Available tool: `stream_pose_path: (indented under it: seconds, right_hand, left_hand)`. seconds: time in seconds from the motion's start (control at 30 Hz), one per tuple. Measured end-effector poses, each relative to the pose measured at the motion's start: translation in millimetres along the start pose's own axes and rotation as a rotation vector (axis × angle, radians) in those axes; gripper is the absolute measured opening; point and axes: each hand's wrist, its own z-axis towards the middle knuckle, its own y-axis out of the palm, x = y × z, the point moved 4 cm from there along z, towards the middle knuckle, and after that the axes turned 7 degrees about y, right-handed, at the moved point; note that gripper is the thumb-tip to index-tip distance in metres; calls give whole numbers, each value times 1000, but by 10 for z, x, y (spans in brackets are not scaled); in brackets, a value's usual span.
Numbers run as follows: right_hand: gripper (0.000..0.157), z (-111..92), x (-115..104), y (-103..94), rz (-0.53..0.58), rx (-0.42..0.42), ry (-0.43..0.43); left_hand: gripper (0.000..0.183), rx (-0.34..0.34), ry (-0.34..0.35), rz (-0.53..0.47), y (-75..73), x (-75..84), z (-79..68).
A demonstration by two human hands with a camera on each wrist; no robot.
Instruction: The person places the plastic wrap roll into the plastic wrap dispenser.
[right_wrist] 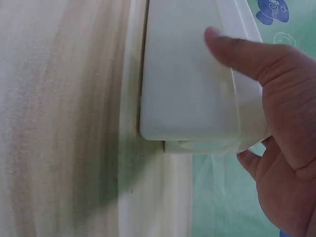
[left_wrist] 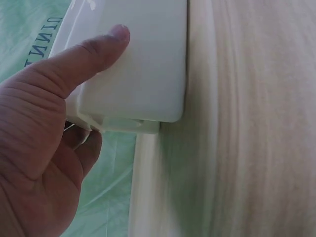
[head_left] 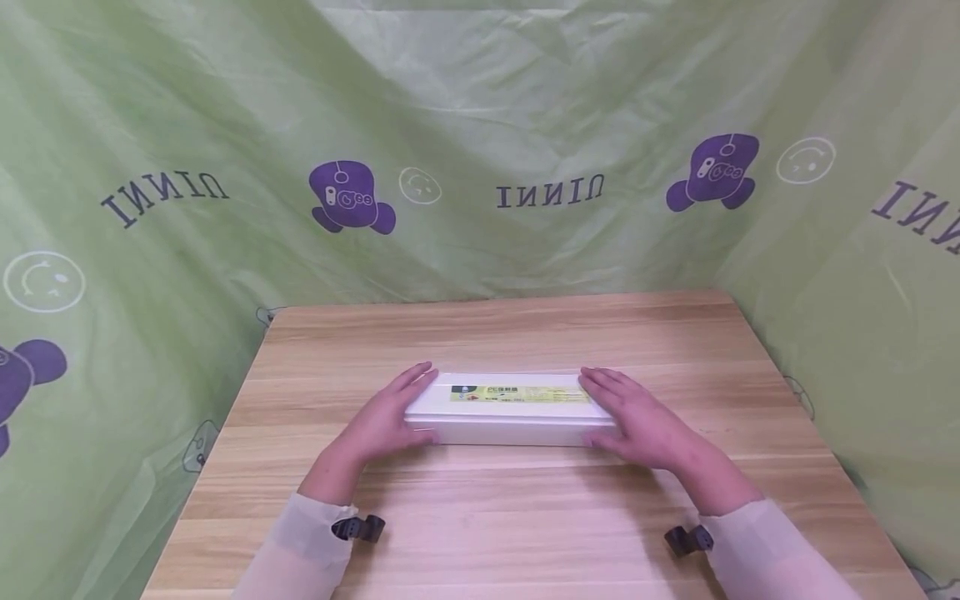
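Note:
A long white plastic cling film box (head_left: 517, 432) lies lengthwise across the wooden table, its lid down and a yellow-green label (head_left: 519, 394) on top. My left hand (head_left: 384, 423) grips the box's left end, and my right hand (head_left: 641, 423) holds the right end. In the left wrist view the thumb of the left hand (left_wrist: 37, 133) presses the near wall of the box (left_wrist: 145, 69), with other fingers behind its end. The right wrist view shows the right hand (right_wrist: 289, 118) likewise, thumb against the wall of the box (right_wrist: 185, 94). The fingers' far parts are partly hidden.
The wooden table (head_left: 495, 517) extends around the box on every side. Green fabric (head_left: 465, 92) printed with purple figures hangs behind the table and at both sides. Small dark cameras sit on the left wrist (head_left: 360, 528) and right wrist (head_left: 688, 540).

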Motion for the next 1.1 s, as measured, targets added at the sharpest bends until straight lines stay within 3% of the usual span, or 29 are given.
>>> stream_pose_path:
  seconds: [0.23,0.63,1.1]
  right_hand:
    - [97,-28,-1,43,-20,22,-10]
    - [89,-49,24,133,-104,150,-112]
    - [89,-100,19,191,-156,156,-113]
  left_hand:
    - [105,18,26,35,45,-54,-18]
    - [99,54,75,82,89,-35,-73]
    - [100,83,84,92,165,-25,-145]
